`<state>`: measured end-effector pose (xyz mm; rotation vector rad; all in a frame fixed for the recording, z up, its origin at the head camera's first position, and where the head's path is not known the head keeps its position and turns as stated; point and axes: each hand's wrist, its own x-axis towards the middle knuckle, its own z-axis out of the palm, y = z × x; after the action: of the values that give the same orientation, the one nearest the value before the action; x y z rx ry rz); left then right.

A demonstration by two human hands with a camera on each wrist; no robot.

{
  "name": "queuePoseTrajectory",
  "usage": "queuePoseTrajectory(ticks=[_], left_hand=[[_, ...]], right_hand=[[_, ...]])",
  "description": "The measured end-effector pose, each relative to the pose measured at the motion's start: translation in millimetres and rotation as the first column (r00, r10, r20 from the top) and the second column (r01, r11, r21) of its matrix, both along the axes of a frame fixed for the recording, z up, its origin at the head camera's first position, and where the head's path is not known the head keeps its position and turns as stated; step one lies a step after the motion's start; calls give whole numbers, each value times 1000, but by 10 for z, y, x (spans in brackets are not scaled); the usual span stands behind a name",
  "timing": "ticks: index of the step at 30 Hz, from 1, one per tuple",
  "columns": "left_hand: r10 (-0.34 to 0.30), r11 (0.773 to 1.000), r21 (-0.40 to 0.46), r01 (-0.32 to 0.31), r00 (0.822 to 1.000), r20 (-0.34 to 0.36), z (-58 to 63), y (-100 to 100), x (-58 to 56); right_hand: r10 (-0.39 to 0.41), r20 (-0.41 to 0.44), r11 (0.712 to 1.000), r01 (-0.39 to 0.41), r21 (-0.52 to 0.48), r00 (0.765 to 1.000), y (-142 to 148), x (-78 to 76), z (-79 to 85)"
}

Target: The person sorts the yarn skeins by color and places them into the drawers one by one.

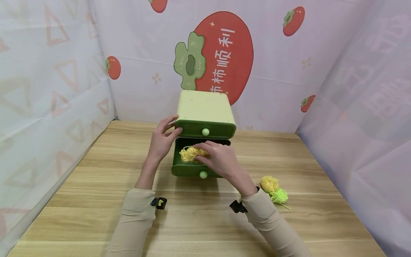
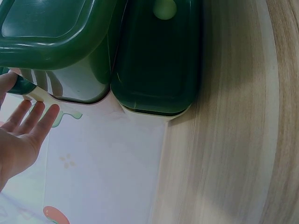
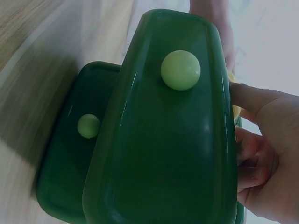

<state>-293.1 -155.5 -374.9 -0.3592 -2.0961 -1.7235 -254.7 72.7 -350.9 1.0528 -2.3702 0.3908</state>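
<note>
A small cabinet [image 1: 205, 107] with a cream top and green drawer fronts stands on the table. Its middle drawer [image 1: 186, 170] is pulled out, under the upper drawer [image 1: 221, 130], which is closed. My right hand [image 1: 219, 159] reaches over the open drawer and pinches a bundle of yellow yarn [image 1: 188, 154] between thumb and fingers. In the right wrist view, the drawer front hides most of the yarn. At the cabinet's upper left side, my left hand [image 1: 160, 142] rests with fingers extended along the side and thumb at the front corner.
On the table right of my right forearm lie a yellow yarn ball [image 1: 269, 184] and a bright green yarn ball [image 1: 279, 196] with a loose end. A closed bottom drawer [image 2: 154, 70] sits below the open one. Printed cloth walls [image 1: 141, 96] enclose the table.
</note>
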Motion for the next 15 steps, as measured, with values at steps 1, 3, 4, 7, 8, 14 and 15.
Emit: queuePoseTrajectory(ticks=[1,3,4,7,8,14,15], left_hand=[[1,1000,-1,-1,1000,1,3,-1,5],[2,1000,-2,-2,1000,4,7,-4,12],[1,1000,-4,-1,1000,5,7,-5,11],[2,1000,-6,-2,1000,0,9,-5,16],[2,1000,-7,-2,1000,-4,7,-5,14],[-14,1000,2,14,1000,6,36,0,30],[-15,1000,2,15,1000,8,36,-1,30]], right_hand=[[-3,6,1000,3,3,1000,-11,1,2],[-11,21,1000,10,11,1000,-34,4,6],[-13,29,1000,13,14,1000,-43,5,7],[-21,47,1000,20,22,999,-65,12,8],[-23,50,1000,22,22,999,-71,14,8],[-20,55,1000,19,21,998,-88,25,17],[-19,59,1000,18,21,998,-88,28,19]])
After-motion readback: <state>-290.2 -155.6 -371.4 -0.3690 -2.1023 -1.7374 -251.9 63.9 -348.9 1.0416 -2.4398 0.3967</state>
